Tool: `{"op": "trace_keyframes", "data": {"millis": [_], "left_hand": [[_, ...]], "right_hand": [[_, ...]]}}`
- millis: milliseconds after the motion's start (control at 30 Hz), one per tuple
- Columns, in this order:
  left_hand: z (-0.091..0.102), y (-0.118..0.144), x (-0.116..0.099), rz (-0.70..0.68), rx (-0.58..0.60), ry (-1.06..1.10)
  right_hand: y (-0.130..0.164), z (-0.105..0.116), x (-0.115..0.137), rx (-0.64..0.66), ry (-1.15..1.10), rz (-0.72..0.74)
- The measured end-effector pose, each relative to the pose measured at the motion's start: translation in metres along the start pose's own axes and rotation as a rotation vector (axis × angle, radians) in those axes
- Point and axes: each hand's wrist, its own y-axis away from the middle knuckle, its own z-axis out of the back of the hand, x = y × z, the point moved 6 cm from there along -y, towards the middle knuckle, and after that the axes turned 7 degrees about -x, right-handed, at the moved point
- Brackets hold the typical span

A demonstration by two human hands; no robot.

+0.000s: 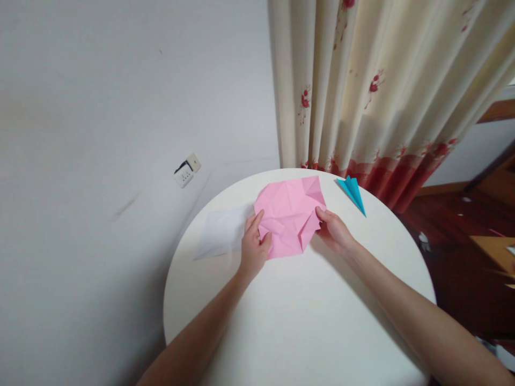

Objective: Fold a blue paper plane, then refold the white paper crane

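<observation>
A pink sheet of paper (287,214), covered in creases, is spread out between my two hands above the table. Its outline is uneven, with a raised fold along the lower right side. My left hand (255,241) grips its left edge, thumb and fingers on the near face. On the opposite side my right hand (332,230) pinches the edge, the thumb on top and the other fingers partly hidden beneath.
The round white table (322,311) stands against the wall. White paper (221,230) lies left of my hands; a blue paper plane (353,193) rests at the far right edge. Behind hangs a floral curtain (362,96). A wall socket (184,175) is at left.
</observation>
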Motion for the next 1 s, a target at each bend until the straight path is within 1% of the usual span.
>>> {"op": "trace_keyframes", "data": {"millis": [67,133,200,233,267,300,400,467,567,633,700,800,900,1000], "left_hand": [[-0.002,0.000,0.003,0.008,0.018,0.005],[-0.004,0.001,0.006,0.006,0.033,-0.021],[-0.004,0.002,0.009,-0.004,0.038,-0.051],[-0.003,0.001,0.010,-0.007,0.037,-0.062],[-0.003,0.001,0.011,-0.007,0.037,-0.073],[-0.002,0.000,0.013,-0.006,0.039,-0.084],[-0.001,-0.003,0.015,-0.021,0.036,-0.107],[0.000,-0.005,0.014,-0.041,0.025,-0.121],[0.001,-0.006,0.010,-0.079,0.018,-0.161],[0.000,-0.006,0.005,-0.123,0.026,-0.186],[-0.001,-0.005,0.000,-0.169,0.038,-0.203],[-0.002,-0.004,-0.003,-0.193,0.047,-0.215],[0.000,-0.005,0.002,-0.128,0.018,-0.195],[0.011,-0.009,0.019,0.041,-0.114,-0.147]], "right_hand": [[-0.001,0.003,0.000,-0.042,0.063,0.014],[-0.001,0.010,0.002,-0.189,0.175,0.084],[0.001,0.017,0.008,-0.369,0.301,0.245],[0.003,0.018,0.010,-0.417,0.359,0.330],[0.004,0.017,0.011,-0.425,0.407,0.390],[0.003,0.014,0.008,-0.396,0.447,0.413],[-0.001,0.005,-0.006,-0.235,0.498,0.347],[-0.001,0.002,-0.008,-0.185,0.532,0.357],[-0.002,0.002,-0.005,-0.209,0.604,0.392],[-0.003,0.003,-0.005,-0.213,0.623,0.350],[-0.003,0.001,-0.009,-0.186,0.619,0.290],[0.000,0.001,-0.012,-0.170,0.593,0.237],[0.001,0.004,-0.009,-0.185,0.540,0.235],[-0.001,0.006,0.000,-0.168,0.450,0.256]]}}
